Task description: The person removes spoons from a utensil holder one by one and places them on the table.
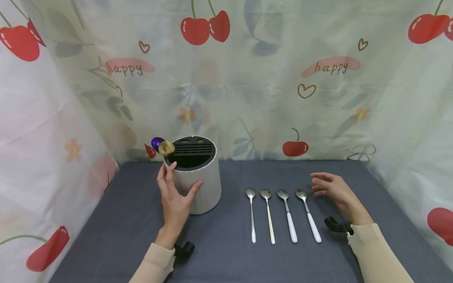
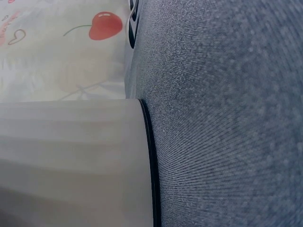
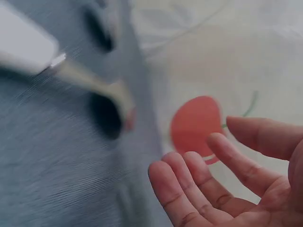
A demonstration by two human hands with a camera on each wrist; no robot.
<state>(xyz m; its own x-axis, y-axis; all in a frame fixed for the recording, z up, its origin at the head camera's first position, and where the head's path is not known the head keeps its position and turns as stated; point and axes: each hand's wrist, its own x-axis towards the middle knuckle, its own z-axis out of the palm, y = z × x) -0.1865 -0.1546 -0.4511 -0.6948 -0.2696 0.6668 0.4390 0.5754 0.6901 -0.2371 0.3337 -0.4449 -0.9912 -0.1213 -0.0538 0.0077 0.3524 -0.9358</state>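
My left hand [image 1: 175, 200] holds the near left side of a white ribbed utensil holder [image 1: 203, 192], thumb across its front and fingertips up at the rim. The holder also fills the lower left of the left wrist view. Its black top has slots and a wide opening. At its left edge show a purple spoon head [image 1: 157, 143] and a gold spoon head [image 1: 166, 148]; their handles are hidden. Beside the bowl of the rightmost white-handled spoon [image 1: 313, 228], my right hand [image 1: 336, 192] hovers with relaxed fingers, holding nothing.
Left of that spoon lie another white-handled spoon [image 1: 291, 228], a spoon with a pale gold handle [image 1: 270, 224] and an all-silver spoon [image 1: 252, 220], in a row with bowls away from me. A dark grey cloth [image 1: 226, 255] covers the table; a cherry-print curtain [image 1: 247, 110] stands behind.
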